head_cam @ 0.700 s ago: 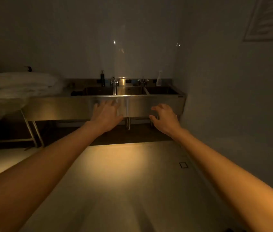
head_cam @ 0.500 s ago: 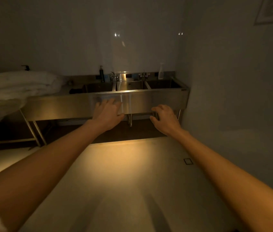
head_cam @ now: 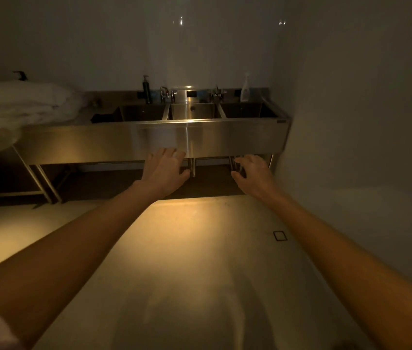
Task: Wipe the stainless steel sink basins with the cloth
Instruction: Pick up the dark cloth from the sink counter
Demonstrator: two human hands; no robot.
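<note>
A long stainless steel sink unit (head_cam: 149, 140) with three basins stands against the far wall in a dim room. A dark cloth (head_cam: 102, 118) lies on the drainboard beside the left basin (head_cam: 143, 112). The middle basin (head_cam: 192, 111) and right basin (head_cam: 247, 110) sit further right. Both my arms stretch forward. My left hand (head_cam: 165, 170) and my right hand (head_cam: 251, 174) hang in the air short of the sink front, fingers loosely spread, holding nothing.
A pile of white bedding (head_cam: 20, 104) covers the left end of the counter. A dark pump bottle (head_cam: 146, 90), two taps (head_cam: 168, 93) and a white spray bottle (head_cam: 245, 88) line the back ledge. A wall (head_cam: 351, 147) closes the right side. Bare floor (head_cam: 199, 248) lies ahead.
The view has come closer to the sink and tilted down. Both hands now sit lower against the sink front, still holding nothing.
</note>
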